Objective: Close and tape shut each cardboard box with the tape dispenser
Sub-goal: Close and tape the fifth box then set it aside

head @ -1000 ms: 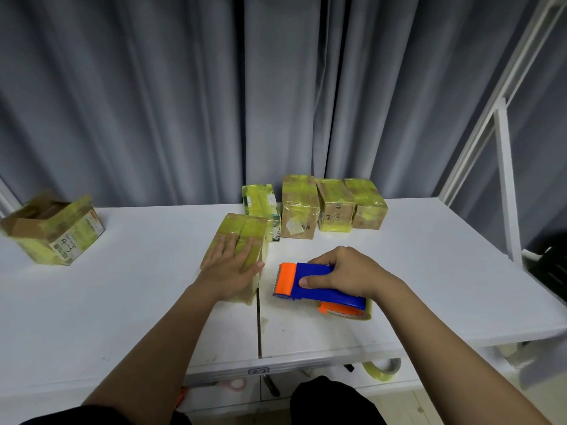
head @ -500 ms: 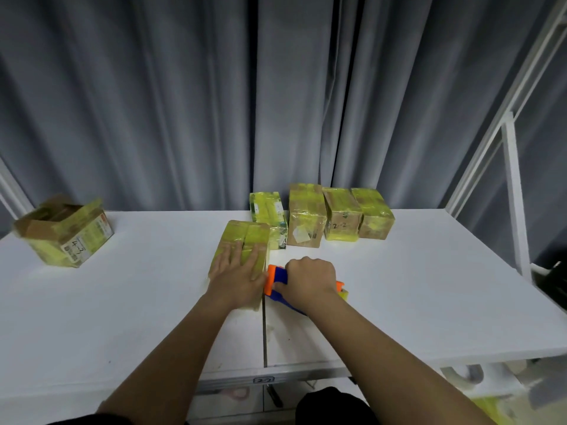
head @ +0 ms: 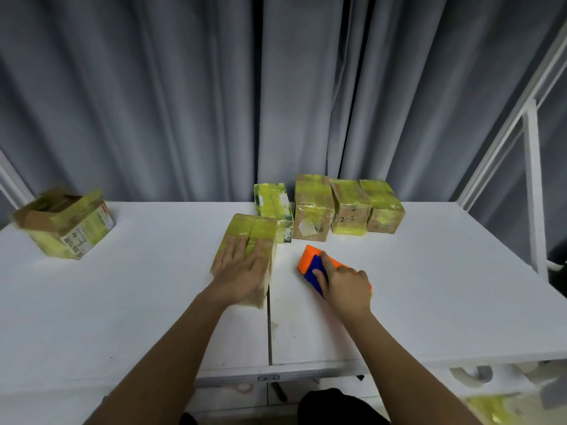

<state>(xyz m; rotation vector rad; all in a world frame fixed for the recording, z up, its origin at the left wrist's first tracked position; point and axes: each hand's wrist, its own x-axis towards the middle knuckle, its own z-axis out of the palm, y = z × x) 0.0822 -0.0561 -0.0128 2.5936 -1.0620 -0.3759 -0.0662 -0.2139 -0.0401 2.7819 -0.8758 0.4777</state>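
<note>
Left hand [head: 237, 271] flat, fingers straight, pressing box [head: 245, 240]. Right hand [head: 345, 286] grips dispenser [head: 313, 265] just right of box.

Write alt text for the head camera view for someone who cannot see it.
A person's left hand presses flat on a taped cardboard box while the right hand grips a blue and orange tape dispenser on a white table. Four taped boxes stand behind; an open box sits far left.

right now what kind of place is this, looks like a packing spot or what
Probably a small packing station staged for recording: a plain white table, taped cardboard boxes lined up at the back, a tape dispenser in the right hand, and a grey curtain as backdrop.
</note>
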